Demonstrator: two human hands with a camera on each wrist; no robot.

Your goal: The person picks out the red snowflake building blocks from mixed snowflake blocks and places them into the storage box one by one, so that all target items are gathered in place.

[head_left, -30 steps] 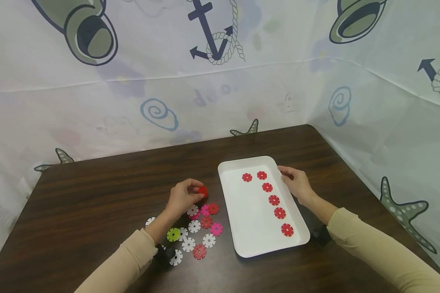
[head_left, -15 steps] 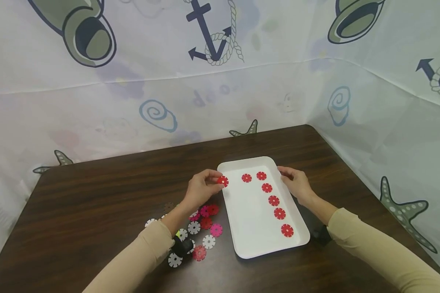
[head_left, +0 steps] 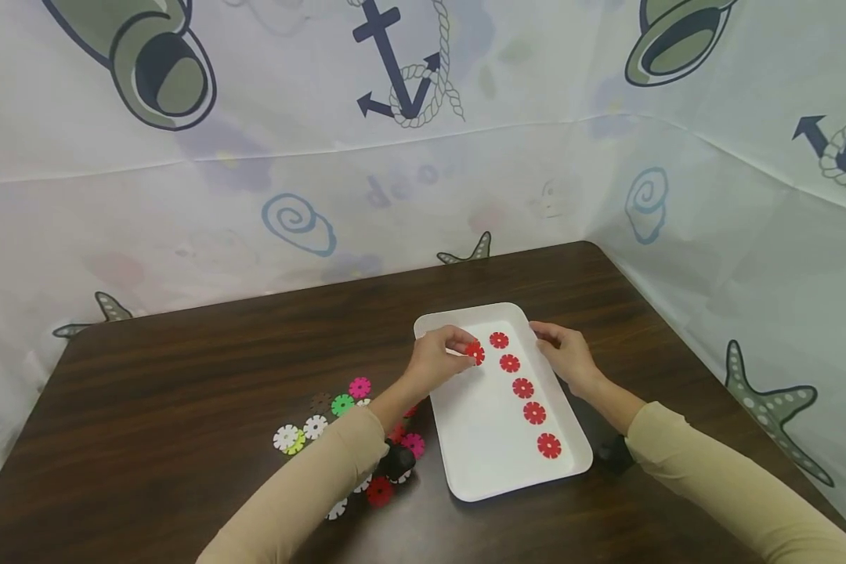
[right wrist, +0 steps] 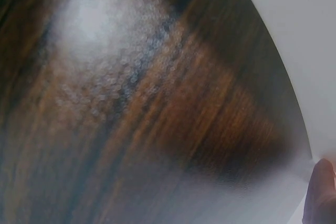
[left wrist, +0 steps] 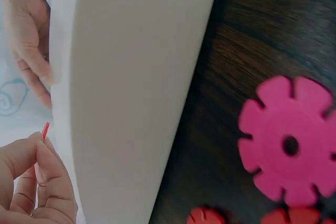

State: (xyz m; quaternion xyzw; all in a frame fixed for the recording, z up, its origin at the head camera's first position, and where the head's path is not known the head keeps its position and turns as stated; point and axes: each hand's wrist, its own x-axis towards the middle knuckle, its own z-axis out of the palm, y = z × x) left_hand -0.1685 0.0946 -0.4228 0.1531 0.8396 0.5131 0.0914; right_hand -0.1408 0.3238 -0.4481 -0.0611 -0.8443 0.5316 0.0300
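On the table, loose discs in white, pink, green, yellow-green and red are strewn (some are hidden by the left sleeve, so no count can be given). To their right, the left hand is held over the left rim of the tray. The held disc, a red one, is pinched between thumb and finger above the tray's upper part. In the left wrist view it is seen nearly edge-on. Whether anything is covered by it cannot be told.

Just right of it, a slanting line of five red discs is laid flat in the tray, each apart from the next. At the far right, the tray's right rim is gripped by the right hand near the upper corner; the two hands are apart, with the top of the line between them.

For a neat placing, the held disc is best tipped flat and brought low before being let go (a thin disc dropped on its edge may well skid or roll). The fingers are best lifted straight up, so that neighbours are not brushed, and a gap like those in the line is best left. The tray should be steadied from the right until release, as it could otherwise be nudged.
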